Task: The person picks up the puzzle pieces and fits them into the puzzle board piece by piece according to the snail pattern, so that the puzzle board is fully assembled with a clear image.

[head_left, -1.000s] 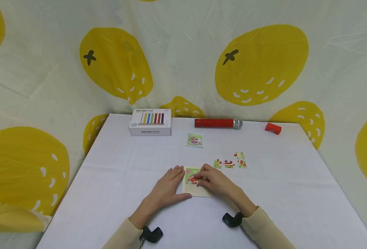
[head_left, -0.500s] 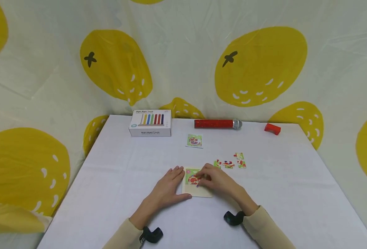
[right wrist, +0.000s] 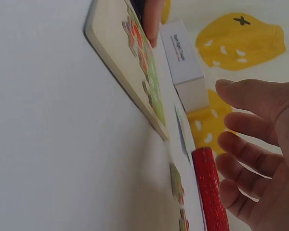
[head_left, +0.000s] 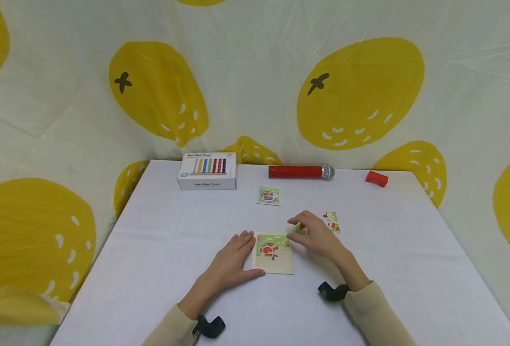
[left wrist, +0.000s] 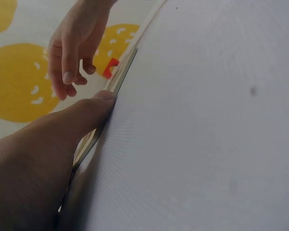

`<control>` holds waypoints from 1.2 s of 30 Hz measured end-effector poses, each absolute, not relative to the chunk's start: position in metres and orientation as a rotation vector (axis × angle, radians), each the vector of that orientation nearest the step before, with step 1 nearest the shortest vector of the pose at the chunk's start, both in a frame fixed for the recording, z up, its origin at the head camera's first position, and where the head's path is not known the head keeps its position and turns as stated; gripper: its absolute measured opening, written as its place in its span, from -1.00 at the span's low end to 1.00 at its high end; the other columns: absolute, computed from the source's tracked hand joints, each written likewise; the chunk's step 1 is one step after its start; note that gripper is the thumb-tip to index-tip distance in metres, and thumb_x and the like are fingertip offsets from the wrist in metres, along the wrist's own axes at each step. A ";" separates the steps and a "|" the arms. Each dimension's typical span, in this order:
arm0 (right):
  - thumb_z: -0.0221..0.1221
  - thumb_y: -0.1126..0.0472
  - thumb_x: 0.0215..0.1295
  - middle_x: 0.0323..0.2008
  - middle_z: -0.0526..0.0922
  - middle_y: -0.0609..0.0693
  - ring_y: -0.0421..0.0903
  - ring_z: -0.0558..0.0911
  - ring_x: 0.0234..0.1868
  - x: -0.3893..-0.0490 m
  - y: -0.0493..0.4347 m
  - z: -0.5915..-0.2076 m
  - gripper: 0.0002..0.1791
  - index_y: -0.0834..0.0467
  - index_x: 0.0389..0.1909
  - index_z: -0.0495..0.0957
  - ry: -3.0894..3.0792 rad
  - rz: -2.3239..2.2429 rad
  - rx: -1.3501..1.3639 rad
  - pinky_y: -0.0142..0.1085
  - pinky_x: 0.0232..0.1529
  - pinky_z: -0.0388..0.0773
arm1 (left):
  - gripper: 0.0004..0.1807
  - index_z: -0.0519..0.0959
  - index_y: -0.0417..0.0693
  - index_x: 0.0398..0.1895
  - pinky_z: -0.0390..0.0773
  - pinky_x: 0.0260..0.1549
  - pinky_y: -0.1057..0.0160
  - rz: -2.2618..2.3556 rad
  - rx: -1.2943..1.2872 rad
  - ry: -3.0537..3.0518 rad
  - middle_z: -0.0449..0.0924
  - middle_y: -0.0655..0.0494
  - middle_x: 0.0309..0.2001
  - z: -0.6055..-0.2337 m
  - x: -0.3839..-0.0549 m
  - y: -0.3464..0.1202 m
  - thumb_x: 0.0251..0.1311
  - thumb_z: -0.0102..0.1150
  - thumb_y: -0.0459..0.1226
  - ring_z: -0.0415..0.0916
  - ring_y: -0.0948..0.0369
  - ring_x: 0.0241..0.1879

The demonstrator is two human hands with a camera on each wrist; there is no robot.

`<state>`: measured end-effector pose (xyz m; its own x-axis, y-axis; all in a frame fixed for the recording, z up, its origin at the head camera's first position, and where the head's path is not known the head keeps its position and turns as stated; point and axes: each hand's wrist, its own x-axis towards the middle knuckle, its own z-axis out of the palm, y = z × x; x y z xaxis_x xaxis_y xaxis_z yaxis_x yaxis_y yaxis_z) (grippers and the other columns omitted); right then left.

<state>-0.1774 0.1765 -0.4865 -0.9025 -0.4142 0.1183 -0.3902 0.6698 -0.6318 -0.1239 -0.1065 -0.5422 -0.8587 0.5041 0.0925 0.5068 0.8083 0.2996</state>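
Note:
A wooden puzzle board (head_left: 273, 267) lies on the table, with joined picture pieces (head_left: 267, 247) along its upper part and bare wood below. My left hand (head_left: 232, 260) rests flat along the board's left side. Its thumb touches the board's edge in the left wrist view. My right hand (head_left: 317, 236) hovers just right of the board with thumb and fingers apart, holding nothing in the right wrist view. Under its fingers a loose puzzle piece (head_left: 300, 229) partly shows. Further right lie more loose pieces (head_left: 331, 216); the hand hides others.
Behind the board lies a small picture card or puzzle (head_left: 268, 195). Along the back edge are a white box (head_left: 207, 171), a red microphone (head_left: 298, 172) and a red curved block (head_left: 377, 179). A patterned cloth (head_left: 246, 72) hangs behind the table.
My right hand has let go of a piece at the board's upper right and moved up and right to the loose pieces. My left hand stays in place.

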 end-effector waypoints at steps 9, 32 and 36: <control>0.41 0.12 0.19 0.00 0.62 0.13 0.07 0.58 -0.05 -0.190 0.201 -0.491 -0.57 0.17 0.06 0.64 2.930 -1.087 -0.491 -0.12 -0.11 0.66 | 0.06 0.30 -0.15 0.49 0.15 0.57 0.12 -0.509 -0.832 -2.971 0.25 0.02 0.53 -0.542 -0.124 -0.107 0.10 0.17 0.39 0.13 0.09 0.55; 0.28 0.09 0.33 0.09 0.51 0.24 0.13 0.52 0.04 -0.210 0.254 -0.512 -0.51 0.25 0.20 0.53 2.969 -1.087 -0.153 -0.02 0.06 0.58 | 0.06 0.28 -0.17 0.49 0.12 0.58 0.12 -0.534 -0.827 -2.985 0.23 0.01 0.53 -0.537 -0.122 -0.106 0.11 0.17 0.37 0.11 0.10 0.56; 0.25 0.10 0.35 0.11 0.49 0.25 0.11 0.49 -0.01 -0.211 0.260 -0.514 -0.50 0.26 0.22 0.50 2.958 -1.056 -0.108 -0.11 -0.05 0.55 | 0.06 0.29 -0.17 0.49 0.13 0.57 0.12 -0.531 -0.828 -2.979 0.24 0.02 0.53 -0.539 -0.122 -0.107 0.11 0.17 0.38 0.11 0.10 0.56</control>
